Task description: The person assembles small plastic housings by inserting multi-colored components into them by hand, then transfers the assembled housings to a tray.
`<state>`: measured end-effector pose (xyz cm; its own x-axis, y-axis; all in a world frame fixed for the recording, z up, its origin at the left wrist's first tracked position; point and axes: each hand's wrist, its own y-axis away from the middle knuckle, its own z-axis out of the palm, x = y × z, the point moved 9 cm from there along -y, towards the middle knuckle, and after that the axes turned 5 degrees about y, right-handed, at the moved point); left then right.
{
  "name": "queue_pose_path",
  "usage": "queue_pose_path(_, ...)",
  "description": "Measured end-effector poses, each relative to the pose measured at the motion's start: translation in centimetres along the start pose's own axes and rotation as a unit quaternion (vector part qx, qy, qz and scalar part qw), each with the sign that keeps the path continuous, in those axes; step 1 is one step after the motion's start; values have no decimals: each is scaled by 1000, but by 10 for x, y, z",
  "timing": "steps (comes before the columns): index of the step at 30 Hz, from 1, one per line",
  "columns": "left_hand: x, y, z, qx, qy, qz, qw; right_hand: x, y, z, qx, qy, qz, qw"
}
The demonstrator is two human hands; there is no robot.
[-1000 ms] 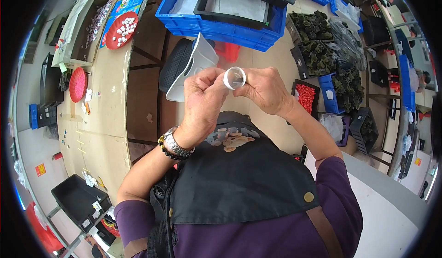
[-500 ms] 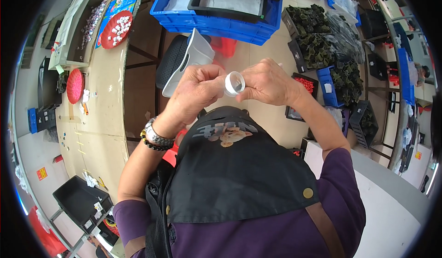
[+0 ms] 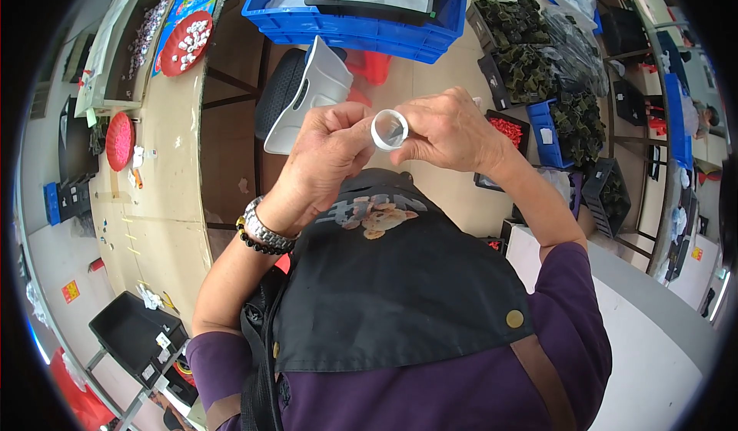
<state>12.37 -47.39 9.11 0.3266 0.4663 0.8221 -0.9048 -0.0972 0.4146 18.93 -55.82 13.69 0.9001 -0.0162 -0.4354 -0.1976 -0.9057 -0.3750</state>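
Above the dark apron (image 3: 400, 277), a small white ring-shaped piece (image 3: 380, 143) is held up between my two hands. Its round opening faces me, with something greyish showing inside. My left hand (image 3: 327, 146), a watch and bead bracelet at its wrist, is closed with thumb and fingers against the ring's left side. From the other side, my right hand (image 3: 447, 133) pinches it with curled fingers and thumb. The fingertips behind the ring are hidden.
At left, a long table (image 3: 165, 173) carries a red dish (image 3: 171, 63) of white pieces and a pink-filled dish (image 3: 121, 143). Ahead stand a blue crate (image 3: 354, 35) and a chair with a pale backrest (image 3: 307, 108). Dark green pieces (image 3: 523, 69) fill boxes at right.
The white ring has tilted so its opening faces me more squarely, and both hands have risen slightly in view. My grip on it looks the same.
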Motion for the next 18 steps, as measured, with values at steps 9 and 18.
queue_pose_path(9,7,5,4,55,0,52,997,1,2,-6,34,7,11,999)
queue_pose_path(18,5,6,0,89,50,57,993,3,1,-4,59,25,10,998)
